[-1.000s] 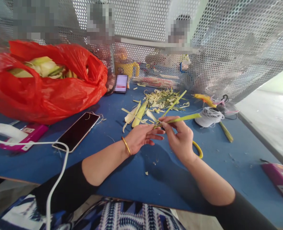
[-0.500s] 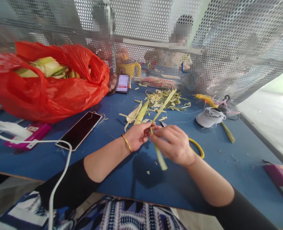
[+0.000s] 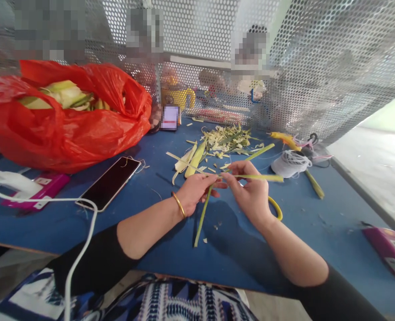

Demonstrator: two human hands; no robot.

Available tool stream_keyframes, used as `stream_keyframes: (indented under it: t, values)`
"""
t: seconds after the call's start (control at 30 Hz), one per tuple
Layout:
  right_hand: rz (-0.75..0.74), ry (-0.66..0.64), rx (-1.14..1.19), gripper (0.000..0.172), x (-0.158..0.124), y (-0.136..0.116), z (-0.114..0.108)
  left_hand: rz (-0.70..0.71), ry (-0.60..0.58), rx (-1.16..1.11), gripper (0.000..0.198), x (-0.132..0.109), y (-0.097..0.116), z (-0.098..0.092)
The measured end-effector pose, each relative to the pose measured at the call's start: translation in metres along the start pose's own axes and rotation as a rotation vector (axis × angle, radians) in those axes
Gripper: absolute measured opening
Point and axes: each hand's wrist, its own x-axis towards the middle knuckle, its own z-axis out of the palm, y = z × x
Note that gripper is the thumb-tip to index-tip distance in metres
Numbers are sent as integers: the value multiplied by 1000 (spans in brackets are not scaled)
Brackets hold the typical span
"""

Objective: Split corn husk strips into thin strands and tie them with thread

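Observation:
Both my hands meet over the blue tabletop around crossed strips of corn husk. My left hand (image 3: pixel 196 192), with a gold bangle at the wrist, pinches the crossing between thumb and fingers. One green strip (image 3: pixel 201 223) hangs down toward me, and a pale strip end (image 3: pixel 177 159) sticks out to the left. My right hand (image 3: pixel 251 189) is closed in a pinch on a husk strip (image 3: pixel 267 178) that points right. Behind its fingers another strip end (image 3: pixel 263 150) slants up to the right. A yellow loop handle (image 3: pixel 278 208) shows partly from behind the right wrist.
Husk scraps (image 3: pixel 226 138) and wider husk pieces (image 3: pixel 195 159) lie beyond my hands. At left are a red plastic bag (image 3: pixel 84 129) of husks, a phone (image 3: pixel 112 183), and a power strip (image 3: pixel 40 189) with a white cable. White thread (image 3: pixel 289 164) sits right; perforated metal panels (image 3: pixel 197 35) stand behind.
The wide strip end that hung toward me under my right hand now points right. A narrower green strip hangs down instead. My right hand has turned, its thumb now beside my left fingers.

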Motion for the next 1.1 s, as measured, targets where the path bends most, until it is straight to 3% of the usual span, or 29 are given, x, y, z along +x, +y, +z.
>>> stream_keyframes:
  t: [0.17, 0.4, 0.47, 0.67, 0.8, 0.87, 0.93, 1.03, 1.1]
  values:
    - [84, -52, 78, 15, 3, -4, -1, -17, -35, -25, 23, 3, -3, -3]
    - [134, -39, 190, 16, 4, -12, -3, -132, 43, -319, 28, 8, 5, -8]
    - [253, -49, 308, 20, 6, -10, -1, -135, 34, -403, 30, 8, 9, -9]
    - [810, -55, 668, 35, 16, 8, 2, -97, -56, -536, 31, 4, 14, -9]
    - [952, -60, 722, 28, 16, 21, 5, -109, -92, -503, 32, 2, 15, -8]
    - [922, 7, 714, 26, 16, 30, 5, -103, -61, -479, 31, 3, 14, -9]
    - [807, 159, 661, 28, 19, 40, 2, -93, -28, -455, 27, 4, 13, -9]
    - [484, 504, 430, 31, 26, 46, -6, -88, -4, -420, 19, 6, 9, -9]
    - [245, 525, 236, 29, 28, 40, -10, -97, -22, -387, 17, 5, 7, -9]
